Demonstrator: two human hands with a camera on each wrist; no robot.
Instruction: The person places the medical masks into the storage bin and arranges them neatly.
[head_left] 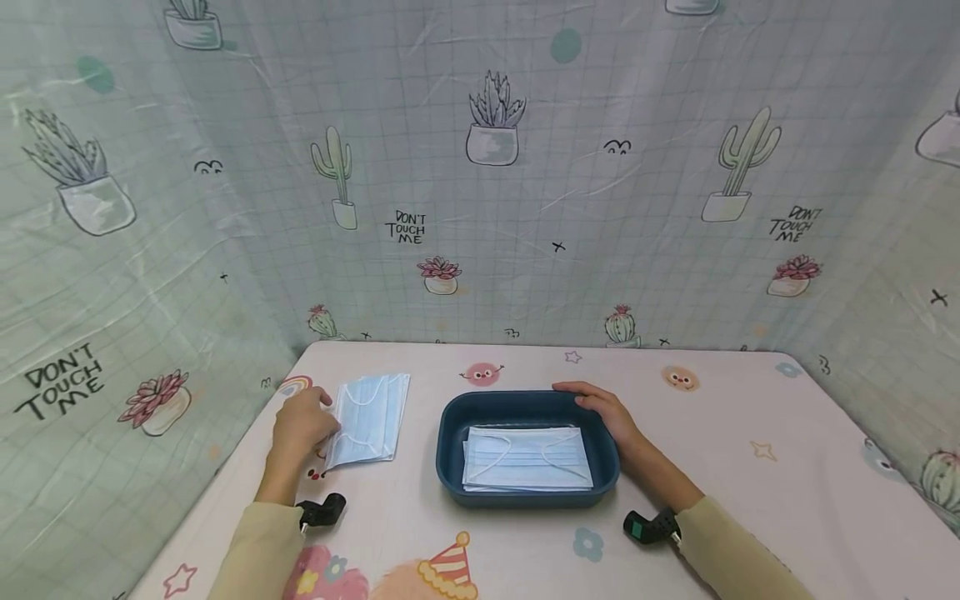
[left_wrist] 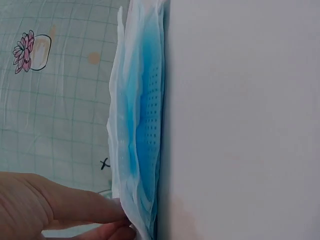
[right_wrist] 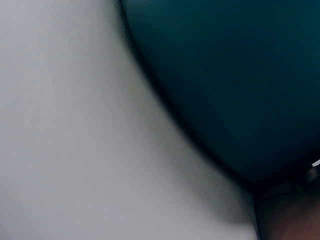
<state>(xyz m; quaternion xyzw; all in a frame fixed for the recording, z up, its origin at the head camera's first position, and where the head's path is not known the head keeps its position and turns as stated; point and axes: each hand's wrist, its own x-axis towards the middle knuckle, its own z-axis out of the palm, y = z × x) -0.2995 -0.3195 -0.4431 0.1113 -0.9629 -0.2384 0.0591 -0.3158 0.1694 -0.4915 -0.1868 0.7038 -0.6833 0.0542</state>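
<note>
Masks [head_left: 369,419] at left hand [head_left: 300,427]; right hand [head_left: 603,410] seemingly on tray [head_left: 450,433].

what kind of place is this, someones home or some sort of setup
Likely a staged tabletop booth, not a lived-in room: printed cactus curtains wall in the table, which holds only a blue tray and face masks.

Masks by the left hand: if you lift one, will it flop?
Probably. The masks look like thin pleated cloth, so one would likely droop. It should be light. The layers splay apart in the left wrist view, so fingers might take several.
</note>
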